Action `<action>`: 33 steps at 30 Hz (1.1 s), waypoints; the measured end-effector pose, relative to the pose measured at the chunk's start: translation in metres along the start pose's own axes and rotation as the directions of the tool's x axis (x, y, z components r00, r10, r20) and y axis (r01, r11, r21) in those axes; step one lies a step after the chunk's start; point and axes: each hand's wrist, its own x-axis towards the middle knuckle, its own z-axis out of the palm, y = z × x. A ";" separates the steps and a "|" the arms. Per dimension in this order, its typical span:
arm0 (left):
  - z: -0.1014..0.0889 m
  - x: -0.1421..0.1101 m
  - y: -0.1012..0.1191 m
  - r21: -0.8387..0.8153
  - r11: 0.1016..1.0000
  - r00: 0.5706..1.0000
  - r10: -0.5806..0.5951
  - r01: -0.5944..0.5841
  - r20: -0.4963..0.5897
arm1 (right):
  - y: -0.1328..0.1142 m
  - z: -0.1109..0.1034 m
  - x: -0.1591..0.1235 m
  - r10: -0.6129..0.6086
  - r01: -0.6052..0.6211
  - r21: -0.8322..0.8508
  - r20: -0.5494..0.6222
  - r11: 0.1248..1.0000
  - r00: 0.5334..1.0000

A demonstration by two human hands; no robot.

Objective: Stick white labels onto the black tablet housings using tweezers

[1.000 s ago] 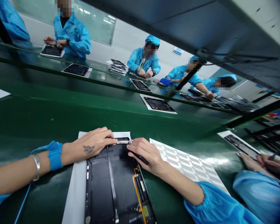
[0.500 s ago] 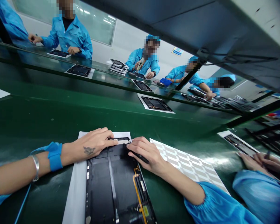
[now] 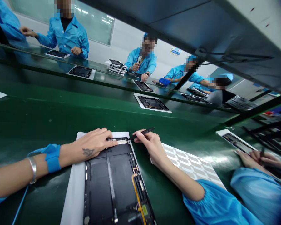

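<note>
A black tablet housing [image 3: 99, 184] with an orange flex cable along its right side lies on a white sheet [image 3: 71, 193] in front of me. My left hand [image 3: 96, 143] lies over its upper left end, fingers stretched, the index fingertip at a pale strip [image 3: 122, 142] along the top edge. In my right hand [image 3: 152, 143] is a slim black pen-like tool [image 3: 144, 132], pinched between thumb and fingers. Its thin tip touches or hovers by the strip's right end; I cannot tell which. A blue wrist strap [image 3: 52, 157] circles my left wrist.
A sheet of pale rectangular labels [image 3: 189, 164] lies right of the housing. Farther off, another tablet housing [image 3: 153, 103] rests on paper. A co-worker's hands [image 3: 255, 161] work at the right. People in blue coats sit across the bench, beneath an overhead shelf [image 3: 178, 25].
My right hand has lifted off the housing's top right corner and turned, so the black tool now points left at the strip. My left hand has stayed on the housing.
</note>
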 end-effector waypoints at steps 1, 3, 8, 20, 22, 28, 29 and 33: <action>-0.001 0.000 0.000 -0.002 1.000 1.000 0.001 -0.001 0.000 | 0.000 0.000 -0.001 -0.008 0.009 0.031 -0.007 0.999 1.000; -0.002 0.000 0.001 -0.011 1.000 1.000 0.008 -0.008 -0.011 | 0.002 0.001 -0.002 -0.024 0.025 0.075 -0.023 0.997 0.999; -0.001 0.000 0.001 -0.013 1.000 1.000 0.022 -0.023 -0.016 | 0.006 0.000 -0.001 -0.019 0.019 0.034 -0.014 0.999 1.000; 0.000 -0.001 -0.001 0.018 0.999 0.999 0.028 -0.028 -0.022 | 0.006 0.000 0.001 -0.061 0.061 -0.038 0.003 0.997 0.998; 0.002 0.000 -0.002 0.066 0.998 1.000 0.022 -0.022 0.002 | 0.008 0.000 0.005 -0.047 0.048 0.024 -0.022 0.999 0.999; -0.002 0.021 0.006 0.288 0.957 0.994 -0.001 -0.032 0.114 | 0.010 -0.004 0.015 -0.180 0.180 0.005 -0.022 0.984 0.983; -0.003 0.025 0.008 0.315 0.949 0.993 -0.004 -0.034 0.118 | 0.009 -0.006 0.016 -0.236 0.235 -0.051 -0.008 0.971 0.972; 0.001 0.027 0.005 0.292 0.956 0.999 0.010 -0.025 0.051 | -0.001 -0.014 0.014 -0.439 0.461 -0.250 0.143 0.851 0.887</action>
